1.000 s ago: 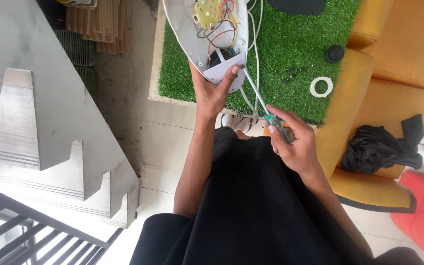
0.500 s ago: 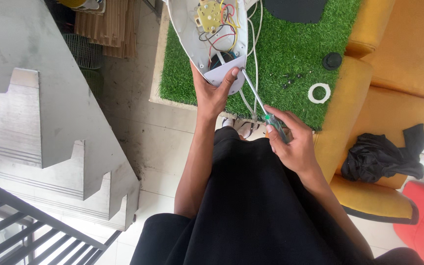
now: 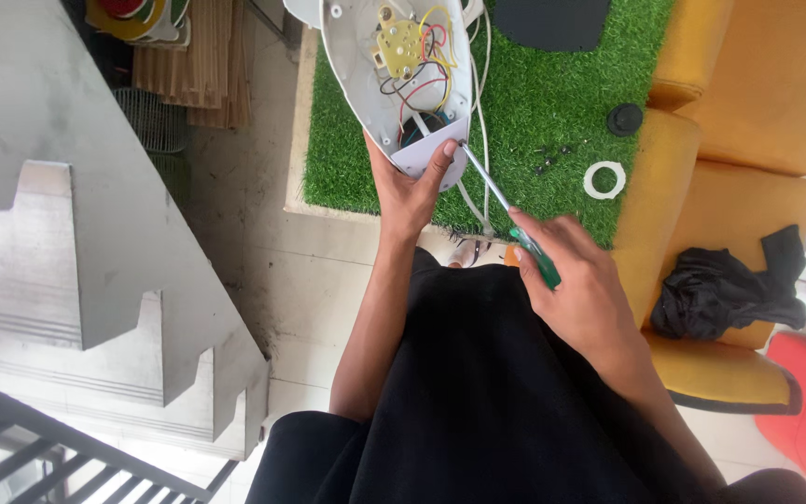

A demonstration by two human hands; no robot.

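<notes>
White housing (image 3: 366, 65), red-yellow-black wires (image 3: 426, 65); green-handled screwdriver (image 3: 515, 224); green turf mat (image 3: 534, 103).

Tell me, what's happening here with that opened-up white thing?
A person is working on a white plastic housing lying open on a patch of green artificial turf, its coloured wires and a small yellowish part exposed. Their left hand steadies the housing's narrow end, while the right hand holds a green-handled screwdriver with its tip at that end. A white ring, a black cap and some small dark screws lie loose on the turf nearby.
</notes>
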